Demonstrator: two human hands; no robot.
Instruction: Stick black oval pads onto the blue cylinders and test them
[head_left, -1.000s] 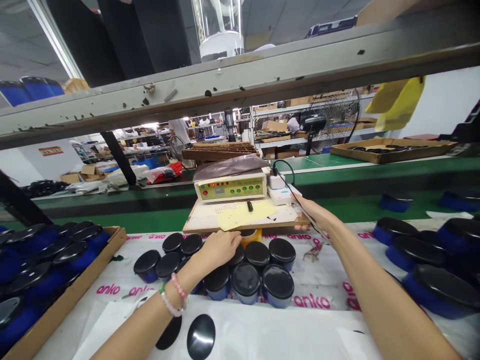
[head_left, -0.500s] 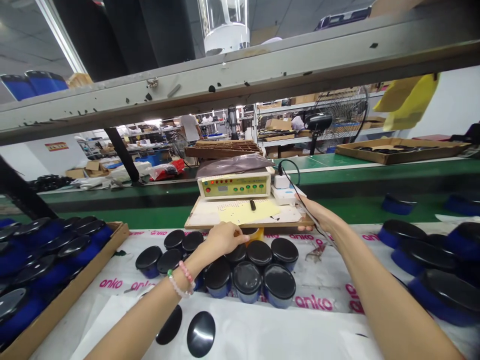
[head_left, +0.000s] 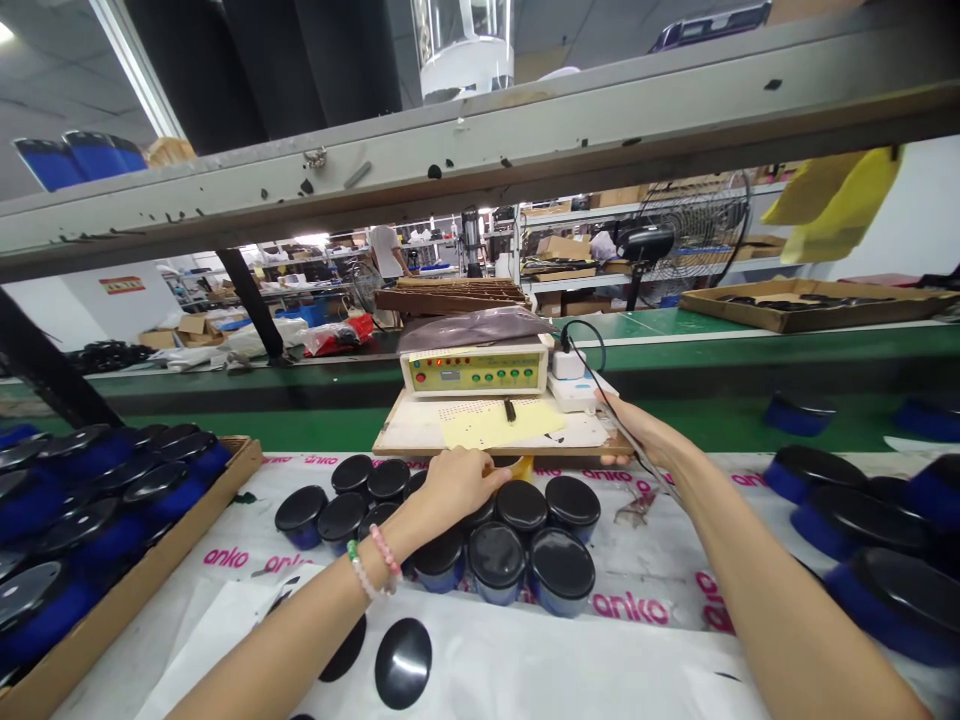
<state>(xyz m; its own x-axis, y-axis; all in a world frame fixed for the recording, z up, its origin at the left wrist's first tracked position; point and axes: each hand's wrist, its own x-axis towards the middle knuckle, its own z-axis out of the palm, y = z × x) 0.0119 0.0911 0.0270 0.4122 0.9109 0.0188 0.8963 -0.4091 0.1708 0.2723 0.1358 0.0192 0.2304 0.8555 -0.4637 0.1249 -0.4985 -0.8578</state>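
Note:
My right hand (head_left: 649,432) grips the right end of a flat wooden board (head_left: 409,428), thumb above and fingertips below, beside a white power adapter (head_left: 577,390). At the board's front edge is my left hand (head_left: 461,487), fingers curled and mostly hidden; what they hold I cannot make out. Close to its thumb shows a small yellow piece (head_left: 523,467). A control box (head_left: 476,370) with buttons and a small display sits on the board, behind a yellow sheet (head_left: 487,428) and a small black object (head_left: 510,410). Black-topped blue containers (head_left: 497,560) stand below my left hand.
On the left is a cardboard tray (head_left: 180,530) of similar containers; more containers (head_left: 862,520) stand at right. Two black oval discs, one the nearer disc (head_left: 403,662), lie on white sheeting. A shelf beam (head_left: 525,135) crosses overhead. Behind runs a green conveyor (head_left: 322,405).
The view has shifted slightly, so most things sit a little farther right. Both hands keep nearly the same places at the board.

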